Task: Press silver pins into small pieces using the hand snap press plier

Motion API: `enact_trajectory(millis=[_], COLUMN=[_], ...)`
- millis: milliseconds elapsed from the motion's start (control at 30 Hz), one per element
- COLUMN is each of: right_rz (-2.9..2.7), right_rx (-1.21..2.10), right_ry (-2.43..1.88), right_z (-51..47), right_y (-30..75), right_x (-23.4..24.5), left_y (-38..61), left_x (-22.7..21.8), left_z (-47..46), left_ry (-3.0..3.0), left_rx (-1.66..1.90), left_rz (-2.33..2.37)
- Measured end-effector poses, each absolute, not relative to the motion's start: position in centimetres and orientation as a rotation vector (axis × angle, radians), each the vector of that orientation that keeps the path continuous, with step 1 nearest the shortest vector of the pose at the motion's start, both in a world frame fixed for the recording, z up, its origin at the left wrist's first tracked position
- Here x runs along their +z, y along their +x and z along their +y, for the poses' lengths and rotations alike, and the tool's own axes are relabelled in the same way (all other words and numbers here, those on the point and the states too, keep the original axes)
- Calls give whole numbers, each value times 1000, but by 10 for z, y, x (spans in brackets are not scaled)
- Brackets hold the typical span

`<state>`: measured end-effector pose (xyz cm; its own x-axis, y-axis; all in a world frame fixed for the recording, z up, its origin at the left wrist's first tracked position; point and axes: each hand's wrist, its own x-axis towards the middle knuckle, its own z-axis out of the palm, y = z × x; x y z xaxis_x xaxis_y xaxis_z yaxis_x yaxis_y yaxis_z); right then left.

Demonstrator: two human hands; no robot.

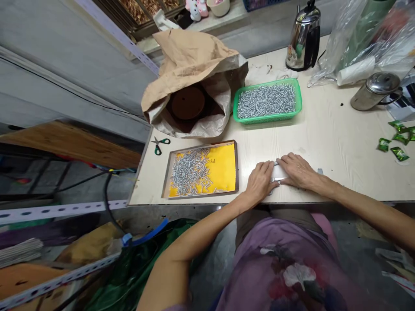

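One table [340, 142]: pale wood-look top, holds everything below.
Paper sack [194, 60]: brown, lined, mouth open, at the table's back left; touches the green basket's left end.
Flat tray [225, 168]: yellow floor, brown frame, front left of the table; a heap of screws [189, 172] fills its left half.
Green basket [268, 119]: behind the tray, full of loose screws.
Kettle [304, 36]: shiny steel, black handle, upright at the back edge.
Left hand [259, 181]: just right of the tray, fingers bent over the packet's left end, gripping it.
Right hand [298, 170]: loose, palm down, fingers flat on the packet's right end.
Small packet [279, 172]: pale, on the table near the front edge, between both hands, mostly covered.
Scissors [160, 144]: green handles, between sack and tray.
Candies [397, 142]: green wrappers, far right, well apart from the hands.
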<state>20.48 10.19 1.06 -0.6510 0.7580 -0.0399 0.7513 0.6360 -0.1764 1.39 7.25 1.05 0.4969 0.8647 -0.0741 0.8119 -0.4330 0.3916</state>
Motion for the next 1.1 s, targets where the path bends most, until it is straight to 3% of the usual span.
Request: enact_trajectory(millis=[200, 533, 733, 967, 1100], right_rz=[-2883, -2891, -2859, -2902, -2829], right_rx=[224, 272, 260, 445, 312], right_ry=[-1385, -1345, -1426, -1248, -1367], right_z=[103, 92, 93, 124, 145], right_y=[209, 205, 206, 225, 224], right_x=[19, 14, 16, 23, 15], left_y=[28, 38, 34, 35, 46], left_x=[12, 16, 7, -26, -36], left_z=[92, 89, 90, 42, 18], left_ry=[2482, 2484, 2470, 2583, 2576], left_rx=[-72, -177, -56, 397, 481], left_rz=[1312, 1273, 1334, 1310, 1159])
